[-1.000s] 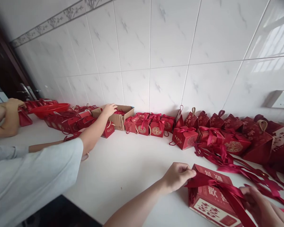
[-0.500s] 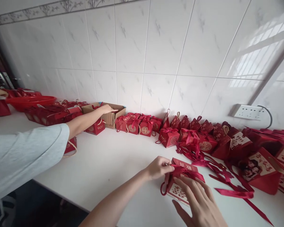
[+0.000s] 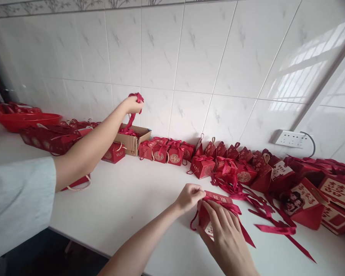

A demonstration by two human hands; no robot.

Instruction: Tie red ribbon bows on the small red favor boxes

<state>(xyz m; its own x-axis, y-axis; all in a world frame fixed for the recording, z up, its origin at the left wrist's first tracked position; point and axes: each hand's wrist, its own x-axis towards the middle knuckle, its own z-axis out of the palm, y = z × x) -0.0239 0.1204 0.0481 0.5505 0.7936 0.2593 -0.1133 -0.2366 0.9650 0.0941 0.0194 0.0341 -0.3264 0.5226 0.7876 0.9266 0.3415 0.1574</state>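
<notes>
A small red gift box with gold and cream print and a ribbon bow stands on the white tabletop before me. At its upper left corner, the closed fingertips of my left hand pinch the red ribbon. My right hand lies over the front of the box, fingers stretched out flat across the bow and thumb apart against the front face. These fingers hide much of the box and the bow's knot. A ribbon tail hangs off the right side, and a dark red cord loop sticks out at the left.
Another person's hand at left holds bunched red ribbon above a cardboard box. Finished-looking red boxes line the tiled wall. Loose ribbons and larger boxes lie right. A red basin stands far left.
My right hand has shifted left and its fingers are closer together on the box. The other person's hand has risen out of the cardboard box with ribbon. The view has turned slightly.
</notes>
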